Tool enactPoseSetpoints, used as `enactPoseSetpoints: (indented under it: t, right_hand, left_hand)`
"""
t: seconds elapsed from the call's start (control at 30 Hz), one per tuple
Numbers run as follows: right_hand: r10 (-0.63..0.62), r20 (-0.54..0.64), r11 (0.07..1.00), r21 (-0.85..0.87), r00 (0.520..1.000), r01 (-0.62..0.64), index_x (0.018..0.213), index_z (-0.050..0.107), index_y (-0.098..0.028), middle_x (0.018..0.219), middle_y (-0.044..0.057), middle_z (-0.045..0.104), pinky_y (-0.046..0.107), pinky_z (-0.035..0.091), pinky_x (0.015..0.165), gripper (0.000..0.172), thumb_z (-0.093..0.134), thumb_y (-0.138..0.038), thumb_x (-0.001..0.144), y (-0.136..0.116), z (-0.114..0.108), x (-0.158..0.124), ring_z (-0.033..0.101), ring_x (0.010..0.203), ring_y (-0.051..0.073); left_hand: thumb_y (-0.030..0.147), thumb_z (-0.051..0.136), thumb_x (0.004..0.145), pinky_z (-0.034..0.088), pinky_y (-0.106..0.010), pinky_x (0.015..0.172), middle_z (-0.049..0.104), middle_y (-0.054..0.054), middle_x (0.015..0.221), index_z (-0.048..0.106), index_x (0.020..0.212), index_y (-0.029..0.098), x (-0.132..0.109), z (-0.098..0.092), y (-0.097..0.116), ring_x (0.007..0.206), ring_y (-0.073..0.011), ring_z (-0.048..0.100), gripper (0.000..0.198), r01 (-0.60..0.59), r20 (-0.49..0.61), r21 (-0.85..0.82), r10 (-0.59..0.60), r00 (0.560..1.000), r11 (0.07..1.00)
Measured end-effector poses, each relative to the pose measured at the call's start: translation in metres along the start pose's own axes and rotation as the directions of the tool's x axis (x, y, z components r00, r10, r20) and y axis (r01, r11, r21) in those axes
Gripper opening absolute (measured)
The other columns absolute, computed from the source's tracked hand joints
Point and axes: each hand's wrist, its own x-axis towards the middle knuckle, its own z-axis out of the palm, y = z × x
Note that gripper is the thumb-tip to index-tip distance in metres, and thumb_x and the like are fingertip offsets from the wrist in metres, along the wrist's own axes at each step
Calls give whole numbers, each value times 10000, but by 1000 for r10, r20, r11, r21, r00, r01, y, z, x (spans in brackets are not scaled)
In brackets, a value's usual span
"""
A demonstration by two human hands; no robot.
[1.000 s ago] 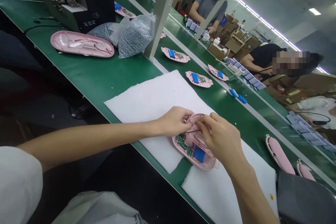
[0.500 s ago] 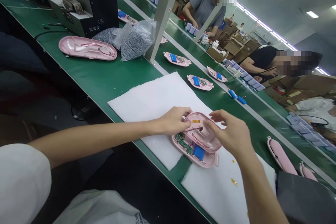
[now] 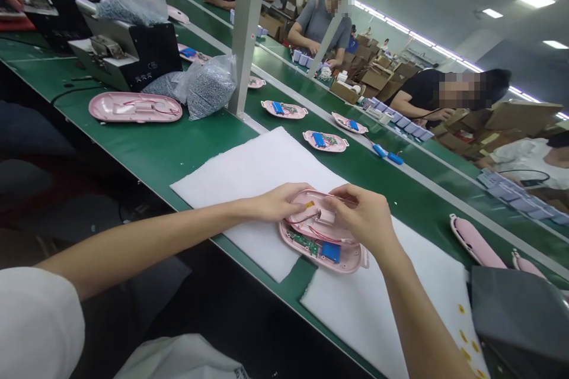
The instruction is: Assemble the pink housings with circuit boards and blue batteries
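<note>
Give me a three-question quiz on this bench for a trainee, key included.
1. True or false: the blue battery sits in the lower pink housing.
2. What do the left hand and right hand hold? A) a pink cover B) a bag of grey pellets C) a cardboard box
3. What colour is the sheet under the housing?

Key: 1 true; 2 A; 3 white.

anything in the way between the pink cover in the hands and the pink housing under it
Only the red wires are in the gap. The pink cover, held by the left hand and right hand, sits over the pink lower housing, with the green circuit board and blue battery below. Nothing else visible intervenes.
</note>
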Motion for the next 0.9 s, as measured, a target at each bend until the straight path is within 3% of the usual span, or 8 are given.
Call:
enactPoseSetpoints:
  t: [0.13, 0.23, 0.33, 0.43, 0.57, 0.7, 0.9]
  right_hand:
    - [-11, -28, 999, 46, 1000, 12, 761, 711, -250, 792, -7, 729, 302, 473, 716, 168, 650, -404, 786, -1, 2, -3, 677, 764, 184]
    - [-16, -36, 997, 71, 999, 18, 790, 713, -254, 822, -18, 732, 300, 481, 753, 143, 655, -384, 789, 0, 1, -6, 678, 789, 173]
    - [-14, -10, 999, 30, 1000, 15, 865, 725, -259, 885, -6, 739, 310, 482, 752, 178, 651, -408, 803, 6, -6, -11, 674, 826, 188]
    - [-28, 45, 997, 72, 999, 25, 869, 728, -247, 829, 10, 725, 303, 491, 682, 233, 599, -440, 848, 15, -15, -20, 653, 725, 182]
    - [-181, -85, 979, 83, 980, 188, 830, 719, -245, 814, 13, 715, 264, 499, 636, 217, 576, -402, 874, 23, -18, -37, 647, 697, 164]
    - [-232, -199, 969, 43, 952, 245, 834, 702, -255, 826, 19, 702, 231, 476, 562, 235, 546, -410, 916, 32, -12, -50, 616, 649, 143]
    - [-308, -214, 950, -20, 927, 311, 844, 692, -270, 817, 0, 696, 212, 479, 560, 181, 549, -347, 924, 27, -18, -55, 622, 644, 129]
  left_hand:
    - [304, 625, 828, 490, -281, 788, 675, -79, 998, 631, 1069, 101, 5, 6, 1, 904, -211, 630, 316, 49, -75, -67, -54, 996, 997]
    - [370, 620, 868, 480, -295, 837, 684, -72, 989, 654, 1027, 117, 5, 10, 0, 938, -216, 627, 300, 34, -156, 30, -29, 987, 999]
    - [387, 576, 907, 469, -307, 866, 671, -82, 1017, 636, 1056, 119, 3, 12, 2, 958, -216, 618, 313, -22, -167, 125, 43, 985, 992]
    - [374, 516, 948, 469, -302, 848, 660, -81, 1001, 612, 1081, 127, 0, 12, 8, 929, -201, 616, 297, -82, -114, 207, 107, 988, 975]
    - [337, 480, 980, 476, -268, 800, 675, -66, 946, 589, 1104, 145, -1, 7, 17, 848, -169, 627, 253, -161, 9, 260, 164, 986, 952]
    - [280, 417, 1018, 478, -261, 858, 681, -102, 1117, 565, 1192, 165, 2, -2, 20, 965, -180, 642, 256, -234, 144, 297, 199, 969, 926]
    - [185, 388, 996, 454, -232, 821, 691, -82, 1113, 573, 1222, 178, 13, -12, 21, 914, -171, 647, 293, -253, 229, 394, 173, 958, 884]
